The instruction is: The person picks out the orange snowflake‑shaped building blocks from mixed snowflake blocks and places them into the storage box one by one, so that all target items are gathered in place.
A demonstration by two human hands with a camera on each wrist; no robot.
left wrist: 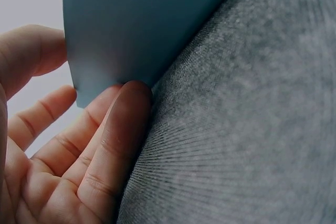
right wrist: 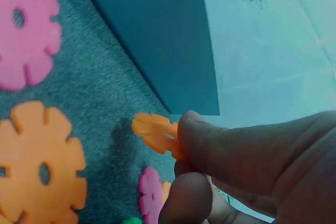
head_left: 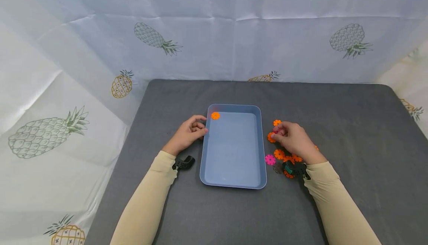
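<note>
Orange disc (right wrist: 153, 131), notched edge, pinched in right hand (head_left: 295, 139)

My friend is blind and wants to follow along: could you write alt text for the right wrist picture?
A right hand pinches an orange notched disc, tilted above dark cloth. A pink disc and another orange disc lie at the picture's left, with the plain side wall of a tray beyond.
</note>
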